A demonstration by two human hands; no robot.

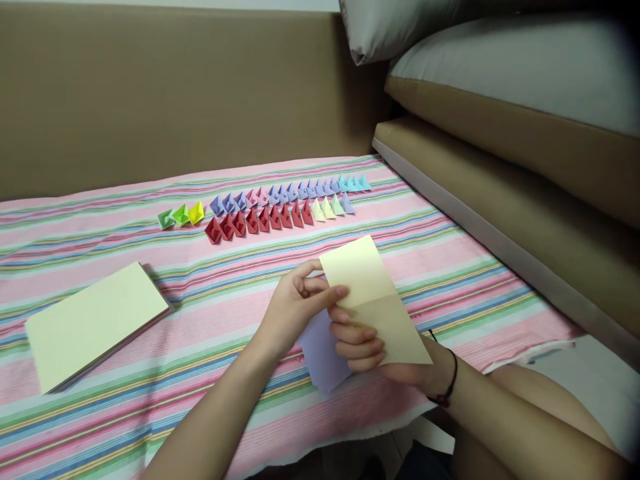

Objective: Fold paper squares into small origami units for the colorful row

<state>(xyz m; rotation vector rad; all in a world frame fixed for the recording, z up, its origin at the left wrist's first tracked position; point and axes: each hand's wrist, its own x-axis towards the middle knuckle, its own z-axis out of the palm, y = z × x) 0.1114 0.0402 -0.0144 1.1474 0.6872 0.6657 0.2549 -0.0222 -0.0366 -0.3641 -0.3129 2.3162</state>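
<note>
Yellow sheet (pixel 371 283): pale yellow paper with one crease across its middle, held tilted above the cloth just right of the picture's centre. Its upper half points towards 11 o'clock and its lower half runs down towards 5 o'clock.
Left hand (pixel 293 307): at 9 o'clock of the yellow sheet. The thumb and fingertips are pinched together on the sheet's left edge at the crease.
Right hand (pixel 360 347): at 7 o'clock of the yellow sheet, mostly behind it. The fingers are curled round and clamped on the sheet's lower left edge.
Wrist band (pixel 453 380): thin dark band on the right wrist, at 5 o'clock of the sheet.
Lavender sheet (pixel 320 363): shows below both hands, at 7 o'clock of the yellow sheet. Whether it is gripped or lies on the cloth cannot be told.
Paper stack (pixel 95 323): flat pile of pale yellow sheets on the cloth, well apart at 9 o'clock of the hands.
Folded paper pieces (pixel 257 221): two close rows at 12 o'clock of the hands. The near row is red, ending in pale yellow and green. The far row is green, purple, pink and blue.
Striped cloth (pixel 150 393): pink multicoloured cover beneath everything.
Cushions (pixel 500 73): grey and tan, stacked at 2 o'clock.
</note>
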